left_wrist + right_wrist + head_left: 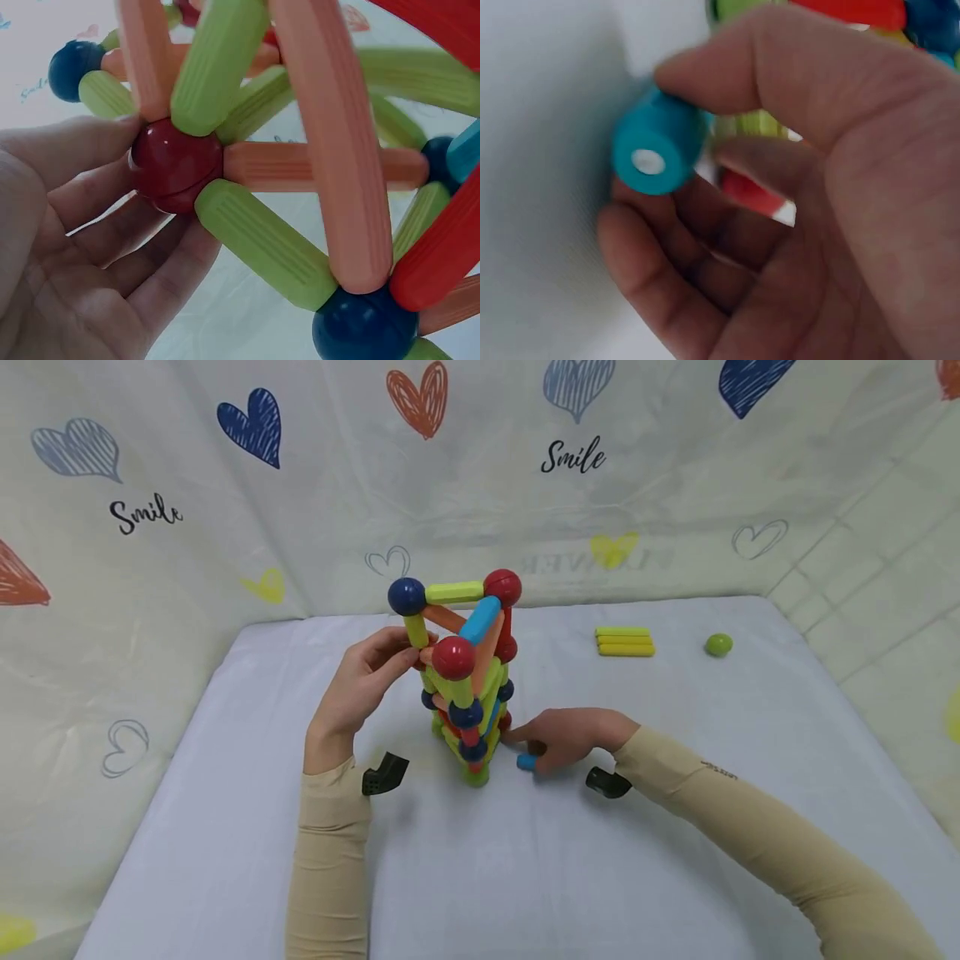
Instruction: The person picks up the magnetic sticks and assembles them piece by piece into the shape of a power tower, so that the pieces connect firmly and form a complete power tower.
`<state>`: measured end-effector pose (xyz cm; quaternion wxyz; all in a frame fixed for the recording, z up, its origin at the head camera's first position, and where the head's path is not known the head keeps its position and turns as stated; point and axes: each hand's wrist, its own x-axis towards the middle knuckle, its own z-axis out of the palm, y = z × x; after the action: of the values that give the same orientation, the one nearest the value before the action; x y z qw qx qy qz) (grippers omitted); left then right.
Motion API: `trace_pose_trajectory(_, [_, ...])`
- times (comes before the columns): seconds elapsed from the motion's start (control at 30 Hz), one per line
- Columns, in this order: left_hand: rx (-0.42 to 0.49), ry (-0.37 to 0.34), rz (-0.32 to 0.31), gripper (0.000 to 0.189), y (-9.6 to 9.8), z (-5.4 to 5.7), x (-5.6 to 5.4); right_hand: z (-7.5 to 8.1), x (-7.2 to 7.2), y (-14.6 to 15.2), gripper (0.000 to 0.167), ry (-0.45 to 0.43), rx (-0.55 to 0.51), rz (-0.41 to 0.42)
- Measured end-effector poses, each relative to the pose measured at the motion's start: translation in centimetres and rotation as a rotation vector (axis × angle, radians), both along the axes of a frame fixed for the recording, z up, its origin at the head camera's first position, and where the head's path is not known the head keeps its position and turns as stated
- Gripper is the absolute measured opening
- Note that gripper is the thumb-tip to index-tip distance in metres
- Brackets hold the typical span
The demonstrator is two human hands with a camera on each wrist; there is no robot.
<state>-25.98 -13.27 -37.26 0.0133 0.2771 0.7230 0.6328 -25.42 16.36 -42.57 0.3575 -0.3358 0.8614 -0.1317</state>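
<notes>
A tall tower of magnetic rods and balls (462, 693) stands on the table, in green, yellow, orange, red and blue. At its upper left side my left hand (360, 681) holds the frame. The left wrist view shows thumb and fingers around a red ball (178, 165), where orange and green rods meet. My right hand (566, 739) is low on the tower's right side, close to the tabletop. It grips a short blue magnetic rod (656, 142) between thumb and fingers, a pale round spot on the rod's end facing the camera. One fingertip reaches the tower's base.
Several yellow rods (626, 642) lie side by side at the back right of the white-covered table (600, 877). Further right sits a lone green ball (718, 645). Behind the table hangs a curtain (480, 502) printed with hearts.
</notes>
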Motion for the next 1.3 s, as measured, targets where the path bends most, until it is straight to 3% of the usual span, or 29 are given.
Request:
trace_pose_trajectory(0.13, [-0.011, -0.004, -0.034, 0.026, -0.6, 0.0, 0.1, -0.2, -1.2, -0.6, 0.062, 0.053, -0.013, -0.139])
trace_pose_trajectory(0.27, [-0.019, -0.027, -0.132, 0.031, -1.0, 0.2, 0.4, -0.9, -3.0, -0.9, 0.043, 0.115, -0.084, -0.23])
trace_pose_trajectory(0.37, [-0.024, -0.017, -0.181, 0.035, -1.0, 0.3, 0.6, -0.3, -3.4, -0.6, 0.029, 0.102, -0.088, -0.237])
trace_pose_trajectory(0.43, [-0.031, 0.01, -0.173, 0.036, -0.9, 0.3, 0.6, 0.6, -2.9, 0.0, 0.026, 0.073, -0.046, -0.185])
trace_pose_trajectory(0.53, [-0.021, 0.04, -0.145, 0.039, -0.8, 0.4, 0.6, 1.7, -1.4, 0.8, 0.023, -0.016, -0.007, -0.023])
trace_pose_trajectory(0.63, [-0.004, 0.05, -0.127, 0.041, -0.7, 0.5, 0.6, 1.5, 0.4, 1.0, 0.026, -0.095, -0.088, 0.143])
trace_pose_trajectory(0.7, [-0.001, 0.054, -0.127, 0.039, -0.7, 0.5, 0.7, 1.0, 1.4, 0.8, 0.03, -0.097, -0.171, 0.209])
trace_pose_trajectory(0.8, [-0.005, 0.066, -0.133, 0.037, -0.7, 0.5, 0.7, 0.4, 2.4, 0.3, 0.033, -0.025, -0.24, 0.233])
trace_pose_trajectory(0.9, [-0.008, 0.093, -0.192, 0.032, -0.8, 0.4, 0.8, 0.0, 2.4, 0.3, 0.033, 0.064, -0.229, 0.15])
trace_pose_trajectory(1.0, [-0.021, 0.121, -0.292, 0.025, -0.6, 0.4, 0.9, -0.4, 1.4, 0.8, 0.032, 0.184, -0.21, -0.002])
trace_pose_trajectory(1.07, [-0.036, 0.14, -0.313, 0.021, -0.3, 0.4, 0.9, -0.1, 0.7, 1.4, 0.031, 0.238, -0.24, -0.132])
trace_pose_trajectory(1.13, [-0.019, 0.152, -0.262, 0.017, 0.0, 0.5, 0.9, 0.9, 0.2, 2.0, 0.033, 0.226, -0.316, -0.28])
trace_pose_trajectory(1.3, [0.183, 0.175, 0.056, 0.011, 0.1, 0.7, 0.6, 6.5, 0.6, 2.4, 0.041, 0.06, -0.666, -0.586])
